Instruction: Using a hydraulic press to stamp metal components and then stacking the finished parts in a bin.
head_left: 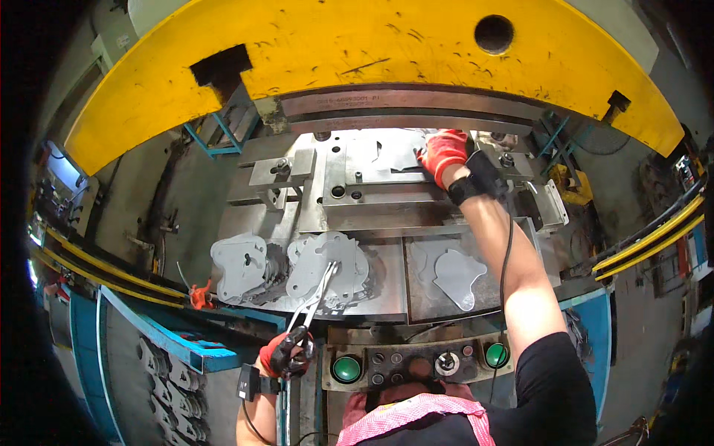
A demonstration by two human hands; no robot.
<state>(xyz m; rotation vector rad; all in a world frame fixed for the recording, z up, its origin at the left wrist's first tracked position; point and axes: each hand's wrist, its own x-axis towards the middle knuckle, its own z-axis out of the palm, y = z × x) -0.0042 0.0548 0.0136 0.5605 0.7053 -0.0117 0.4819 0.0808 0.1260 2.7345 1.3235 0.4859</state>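
My left hand (286, 354), in a red and black glove, is closed around long metal tongs (318, 296). Their tips rest on the top piece of a stack of flat grey metal plates (321, 253) with holes. Farther off, my right hand (445, 151), in a red glove, reaches onto the steel die (338, 167) under the press. Its fingers are closed at the edge of a shiny metal plate (401, 154) on the die; some fingertips are hidden. Another stack of plates (239, 267) stands left of the tongs, and a lone plate (459, 276) lies on the right.
The yellow press ram (372, 44) spans above the die. A control panel (416, 368) with two green buttons sits close to my body. Below left, a blue-framed bin (178, 342) has several metal pieces beside it. Yellow rails (647, 238) flank the press.
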